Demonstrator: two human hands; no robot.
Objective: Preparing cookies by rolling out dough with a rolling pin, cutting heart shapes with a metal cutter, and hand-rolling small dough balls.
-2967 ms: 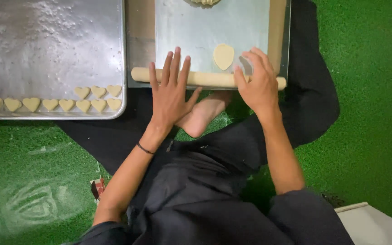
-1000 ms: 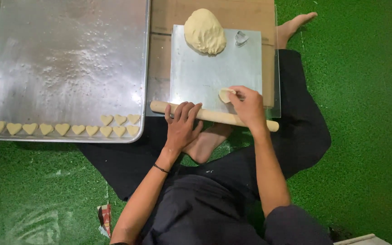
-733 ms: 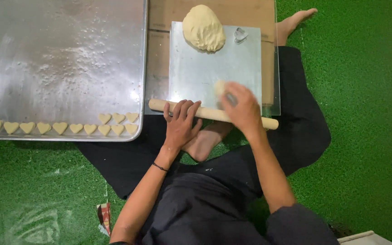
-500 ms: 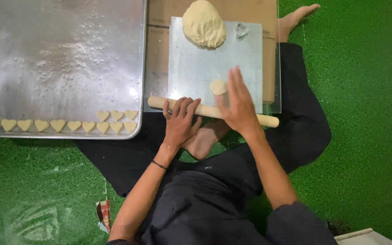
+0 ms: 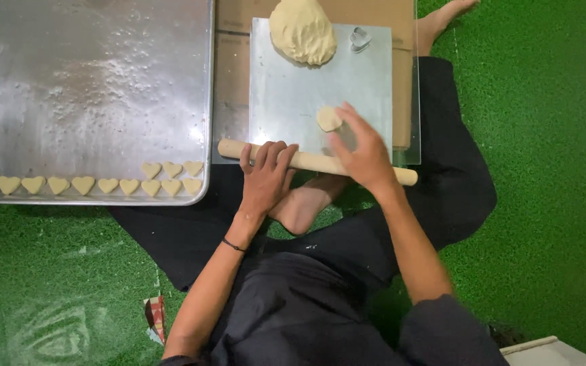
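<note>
Informal home baking setup at floor level. Evidence: green artificial turf mat (image 5: 551,169) as flooring; person seated cross-legged, barefoot; large metal baking tray (image 5: 89,81) carrying heart-shaped dough pieces (image 5: 83,184); steel work plate (image 5: 293,102) laid over cardboard (image 5: 232,68).
</note>
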